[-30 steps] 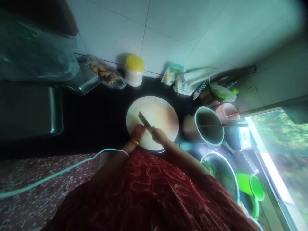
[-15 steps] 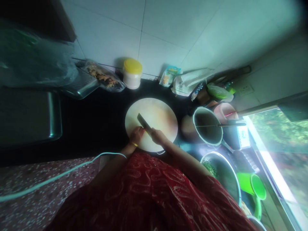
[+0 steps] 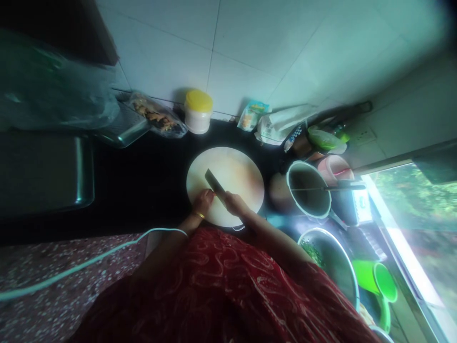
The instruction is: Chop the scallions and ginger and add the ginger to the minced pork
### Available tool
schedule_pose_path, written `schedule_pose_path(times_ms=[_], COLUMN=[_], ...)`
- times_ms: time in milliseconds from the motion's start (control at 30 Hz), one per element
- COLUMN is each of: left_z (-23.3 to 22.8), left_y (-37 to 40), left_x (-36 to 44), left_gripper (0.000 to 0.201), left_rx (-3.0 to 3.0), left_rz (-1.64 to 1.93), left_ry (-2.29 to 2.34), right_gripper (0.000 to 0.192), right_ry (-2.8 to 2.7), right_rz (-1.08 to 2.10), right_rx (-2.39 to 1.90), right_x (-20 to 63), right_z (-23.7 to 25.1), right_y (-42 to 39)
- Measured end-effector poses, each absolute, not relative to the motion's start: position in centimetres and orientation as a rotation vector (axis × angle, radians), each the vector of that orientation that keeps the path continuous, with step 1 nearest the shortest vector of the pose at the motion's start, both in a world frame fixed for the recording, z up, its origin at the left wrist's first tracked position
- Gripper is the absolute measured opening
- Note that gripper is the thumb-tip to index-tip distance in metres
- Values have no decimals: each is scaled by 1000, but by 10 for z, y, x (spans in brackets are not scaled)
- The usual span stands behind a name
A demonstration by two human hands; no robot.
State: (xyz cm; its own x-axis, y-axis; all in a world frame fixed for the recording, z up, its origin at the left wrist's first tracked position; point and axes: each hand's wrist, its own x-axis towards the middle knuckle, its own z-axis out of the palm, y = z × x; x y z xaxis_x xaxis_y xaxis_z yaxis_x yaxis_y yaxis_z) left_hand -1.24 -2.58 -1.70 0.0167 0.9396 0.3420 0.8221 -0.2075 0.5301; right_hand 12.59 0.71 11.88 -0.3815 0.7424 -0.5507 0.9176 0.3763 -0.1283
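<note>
While the right hand (image 3: 233, 202) stays out of contact with the food, its fingers are clamped on the knife (image 3: 214, 183), blade running up-left across the board (image 3: 243, 166). Left hand (image 3: 203, 200) (fingers curled together, contents hidden) rests just left of the blade.

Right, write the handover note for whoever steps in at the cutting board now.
Right hand: closed on the knife, blade angled over the round cutting board.
Left hand: fingers curled down on the board's near left edge, beside the blade; whatever is under them is too small to make out.
Done: no cut pieces can be seen on the board.
Left: cutting looks under way, not finished.
Nearby: pot and bowl with greens to the right.
</note>
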Motion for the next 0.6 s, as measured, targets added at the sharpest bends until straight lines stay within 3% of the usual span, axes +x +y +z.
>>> schedule_pose_path(times_ms=[333, 600], left_z=[-14, -16], left_y=[-27, -27], left_x=[-11, -11], left_gripper=[20, 22], left_rx=[2064, 2081], left_rz=[931, 886], left_ry=[1836, 1892], right_gripper=[26, 34], right_ry=[2256, 2299], right_rz=[-595, -528], right_rx=[1422, 1359], right_x=[126, 118], right_z=[123, 98], right_y=[7, 9])
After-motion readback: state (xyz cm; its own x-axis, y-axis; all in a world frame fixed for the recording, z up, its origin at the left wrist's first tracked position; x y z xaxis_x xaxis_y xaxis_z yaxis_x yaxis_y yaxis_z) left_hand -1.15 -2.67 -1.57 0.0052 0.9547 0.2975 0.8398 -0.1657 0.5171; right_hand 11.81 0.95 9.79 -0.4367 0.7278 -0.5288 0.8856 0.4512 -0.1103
